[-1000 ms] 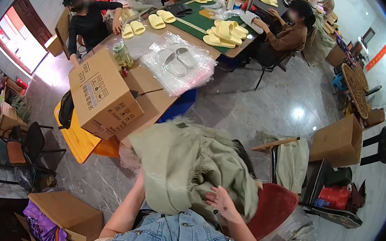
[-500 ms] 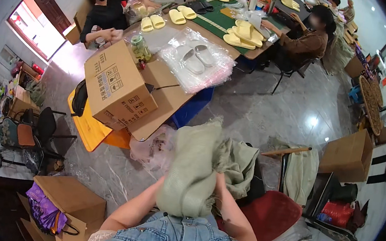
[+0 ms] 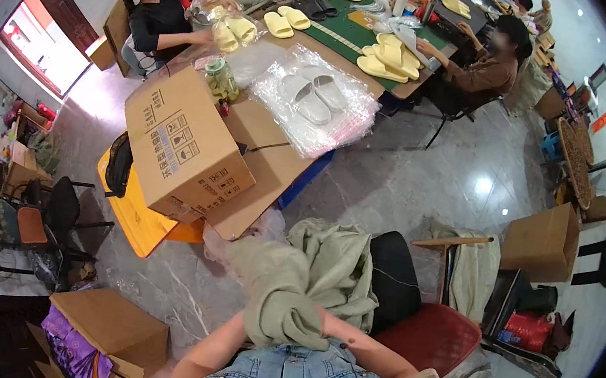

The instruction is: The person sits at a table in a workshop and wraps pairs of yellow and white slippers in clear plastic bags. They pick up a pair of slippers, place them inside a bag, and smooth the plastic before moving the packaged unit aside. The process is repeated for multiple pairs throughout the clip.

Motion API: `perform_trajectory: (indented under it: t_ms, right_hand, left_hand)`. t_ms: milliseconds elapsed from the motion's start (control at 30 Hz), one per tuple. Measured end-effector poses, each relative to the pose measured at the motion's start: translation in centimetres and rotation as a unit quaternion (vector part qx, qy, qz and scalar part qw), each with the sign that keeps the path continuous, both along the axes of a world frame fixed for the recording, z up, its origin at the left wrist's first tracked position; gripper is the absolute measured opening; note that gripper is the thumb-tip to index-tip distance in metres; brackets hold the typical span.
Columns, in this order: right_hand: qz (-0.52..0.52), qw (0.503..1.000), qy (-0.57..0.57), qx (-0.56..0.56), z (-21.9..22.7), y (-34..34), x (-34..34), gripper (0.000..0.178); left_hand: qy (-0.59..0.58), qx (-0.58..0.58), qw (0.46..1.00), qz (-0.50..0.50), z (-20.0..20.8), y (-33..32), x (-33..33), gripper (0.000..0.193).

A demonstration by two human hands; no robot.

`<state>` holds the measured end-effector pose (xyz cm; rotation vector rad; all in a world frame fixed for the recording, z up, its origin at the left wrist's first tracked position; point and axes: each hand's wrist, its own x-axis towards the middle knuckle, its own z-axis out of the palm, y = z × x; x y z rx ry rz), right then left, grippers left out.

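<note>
A grey-green woven sack (image 3: 278,301), bunched and folded over itself, is held up close in front of my body. My left hand (image 3: 238,324) goes in under its left side, with most of the fingers covered by the cloth. From the other side my right hand (image 3: 324,322) grips the bundle, its fingers also hidden in the folds. Just beyond, more of the same grey-green cloth (image 3: 339,267) lies heaped against a black chair back (image 3: 394,269); whether it joins the held bundle cannot be told.
Ahead, a big cardboard box (image 3: 181,150) stands on a table with a glass jar (image 3: 220,77) and grey slippers (image 3: 314,96) on clear bags. Co-workers sit around yellow slippers (image 3: 389,56). A red chair seat (image 3: 435,339) is at my right, an open carton (image 3: 111,324) at lower left.
The sack has dropped from a tall upright shape to a lower, rolled bundle nearer my body. My right forearm has swung inward. A person at the far left now reaches toward yellow slippers.
</note>
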<state>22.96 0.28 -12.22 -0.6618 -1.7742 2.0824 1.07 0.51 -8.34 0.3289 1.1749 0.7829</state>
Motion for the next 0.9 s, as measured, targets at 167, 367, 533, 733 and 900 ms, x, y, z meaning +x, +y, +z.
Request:
perform_trajectory:
  t_ms: [167,367,533,733,900]
  right_hand:
    - [-0.366,0.836,-0.092,-0.399,4.2,3.9,7.1,0.063]
    - [-0.496,0.767,0.019,-0.406,6.8,6.2,7.1,0.064]
    - [-0.55,0.732,0.05,-0.4,-1.2,8.7,6.2,0.049]
    - [-0.634,0.687,-0.061,-0.351,-2.4,16.3,7.2,0.051]
    - [-0.733,0.624,-0.146,-0.229,-3.9,25.6,13.8,0.064]
  left_hand:
    - [0.116,0.18,0.968,-0.127,-2.3,7.1,2.3,0.052]
    - [0.321,0.296,0.794,-0.423,0.9,12.2,7.4,0.07]
    - [0.264,0.411,0.718,-0.496,1.0,14.6,7.9,0.043]
    - [0.084,0.359,0.846,-0.386,0.2,19.3,6.5,0.053]
    - [0.163,0.22,0.933,-0.234,3.2,25.5,4.3,0.04]
